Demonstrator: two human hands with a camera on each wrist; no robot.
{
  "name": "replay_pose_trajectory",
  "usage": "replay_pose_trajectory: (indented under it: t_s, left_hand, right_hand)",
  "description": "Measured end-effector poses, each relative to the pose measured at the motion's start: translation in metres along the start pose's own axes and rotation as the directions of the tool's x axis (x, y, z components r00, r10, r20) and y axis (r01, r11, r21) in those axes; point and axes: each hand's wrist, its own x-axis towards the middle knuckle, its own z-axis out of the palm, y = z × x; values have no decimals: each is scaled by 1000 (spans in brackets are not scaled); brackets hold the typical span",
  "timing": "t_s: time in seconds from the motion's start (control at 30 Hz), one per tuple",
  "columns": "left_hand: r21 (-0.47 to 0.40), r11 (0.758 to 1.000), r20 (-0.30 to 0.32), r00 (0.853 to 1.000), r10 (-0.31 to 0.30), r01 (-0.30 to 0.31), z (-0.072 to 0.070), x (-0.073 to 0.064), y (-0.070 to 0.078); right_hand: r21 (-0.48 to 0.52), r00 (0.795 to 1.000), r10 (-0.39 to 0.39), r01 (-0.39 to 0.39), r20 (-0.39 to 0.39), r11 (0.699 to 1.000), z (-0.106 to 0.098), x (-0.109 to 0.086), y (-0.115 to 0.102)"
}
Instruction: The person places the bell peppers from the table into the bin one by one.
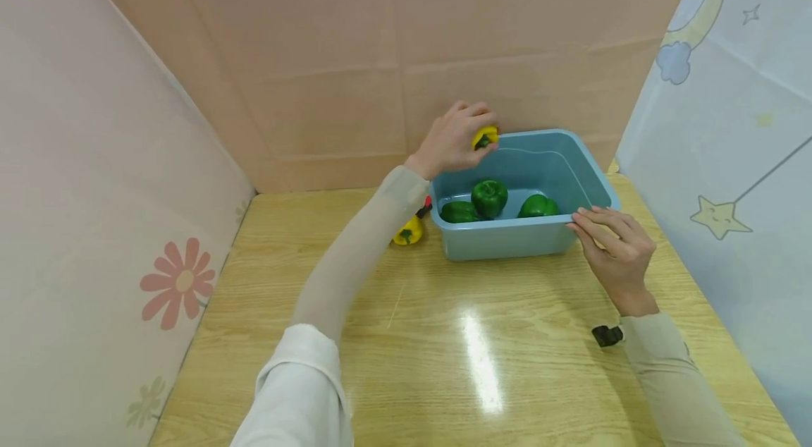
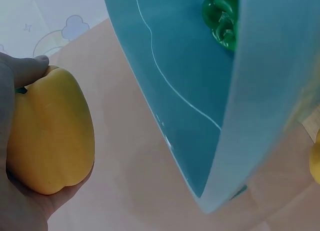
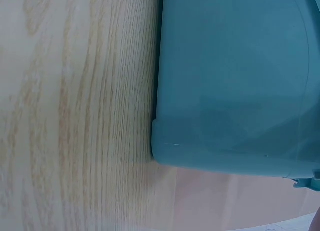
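Note:
A yellow bell pepper (image 2: 54, 133) is gripped in my left hand (image 1: 453, 137), which is raised at the back left rim of a blue plastic bin (image 1: 507, 241). In the left wrist view, fingers and thumb wrap round the pepper, beside the bin's outer edge. Inside the bin lie a green bell pepper (image 1: 489, 199), another green pepper (image 1: 538, 206) to its right and a partly hidden green one (image 1: 459, 212) at left. My right hand (image 1: 618, 249) pinches the bin's front right rim between fingers and thumb; the right wrist view shows mainly the bin's outer wall.
Left of the bin, a second yellow bell pepper (image 1: 408, 231) sits on the wooden table (image 1: 419, 362), partly behind my left forearm. A small red thing (image 1: 428, 201) shows just behind it. Cloth walls (image 1: 317, 66) close off the back and both sides.

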Motion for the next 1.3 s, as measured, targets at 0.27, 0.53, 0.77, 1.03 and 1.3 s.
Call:
replay_pose_trajectory:
  t_s: [0.27,0.53,0.77,1.03,1.3]
  left_hand:
    - [20,1000,46,999,-23,22,5,7,5]
    - [32,999,69,997,-34,31,9,17,12]
    - [7,1000,88,996,-15,14,21,32,23]
    - [33,999,95,995,-10,7,33,45,33]
    - [19,1000,108,994,-19,17,45,53,41]
  right_hand:
    - [21,1000,-2,2,-9,1000,3,0,2]
    - [38,1000,-1,1,-9,999,6,2,-1]
    - [16,1000,-3,3,-21,1000,2,-2,-1]
    - [1,1000,-4,4,-14,1000,-2,-1,1]
    - [2,1000,1,-1,-10,1000,-3,-2,2]
